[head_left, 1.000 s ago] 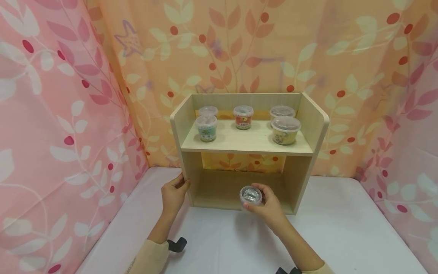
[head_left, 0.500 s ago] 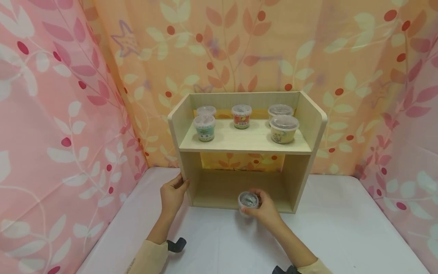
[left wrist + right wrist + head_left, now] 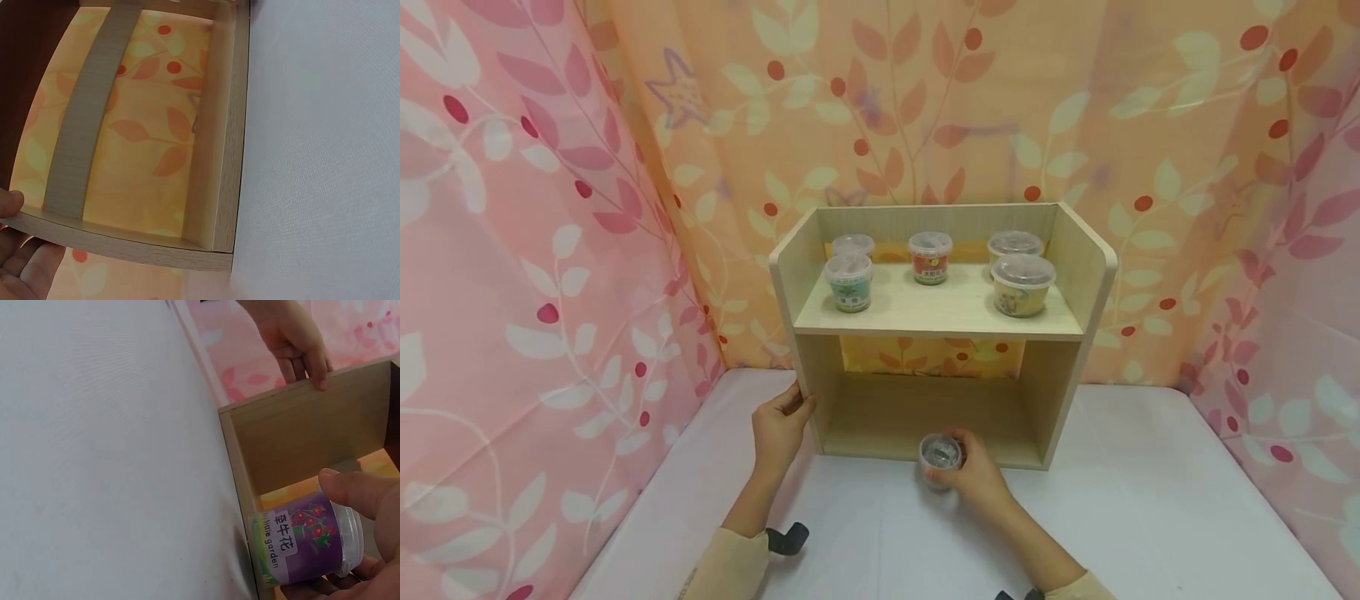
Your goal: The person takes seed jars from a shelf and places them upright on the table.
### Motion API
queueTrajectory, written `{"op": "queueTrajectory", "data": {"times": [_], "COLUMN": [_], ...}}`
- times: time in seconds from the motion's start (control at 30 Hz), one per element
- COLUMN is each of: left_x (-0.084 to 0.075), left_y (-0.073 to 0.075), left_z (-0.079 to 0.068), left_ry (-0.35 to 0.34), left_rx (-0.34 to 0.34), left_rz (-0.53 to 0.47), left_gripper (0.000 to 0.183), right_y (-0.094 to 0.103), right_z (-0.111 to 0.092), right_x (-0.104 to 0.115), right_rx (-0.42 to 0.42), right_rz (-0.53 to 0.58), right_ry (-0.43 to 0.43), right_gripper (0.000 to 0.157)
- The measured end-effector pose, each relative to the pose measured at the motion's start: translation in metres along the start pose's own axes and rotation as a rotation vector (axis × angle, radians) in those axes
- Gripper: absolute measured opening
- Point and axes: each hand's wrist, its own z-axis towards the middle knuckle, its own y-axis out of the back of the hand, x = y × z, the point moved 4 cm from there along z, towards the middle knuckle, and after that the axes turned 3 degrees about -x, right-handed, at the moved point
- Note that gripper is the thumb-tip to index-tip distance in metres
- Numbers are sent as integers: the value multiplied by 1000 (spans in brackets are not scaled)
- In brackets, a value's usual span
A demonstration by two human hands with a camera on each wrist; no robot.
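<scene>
- Purple-labelled cup (image 3: 306, 540): gripped by the right hand (image 3: 981, 479) and held at the front of the lower compartment (image 3: 895, 412).
- Shelf unit (image 3: 936, 315): its left side panel (image 3: 826, 396) is pinched by the left hand (image 3: 781, 429).

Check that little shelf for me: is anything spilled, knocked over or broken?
Nothing stands out. Five lidded cups stand upright on the upper level of the shelf unit, two partly hidden; no spill shows. The right hand holds the purple-labelled cup, and the left hand grips the unit's side.
</scene>
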Motion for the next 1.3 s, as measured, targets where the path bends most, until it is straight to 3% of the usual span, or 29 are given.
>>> {"op": "queueTrajectory", "data": {"times": [0.7,1.3], "left_x": [-1,-3], "left_y": [0,1], "left_z": [-1,-2], "left_ry": [42,23], "left_rx": [-6,-2], "left_rz": [1,17], "left_gripper": [38,38], "right_y": [-5,-4], "right_z": [-5,-6], "right_x": [-4,1], "right_rx": [26,46], "right_rz": [-35,-54], "right_ry": [23,45], "right_gripper": [85,89]}}
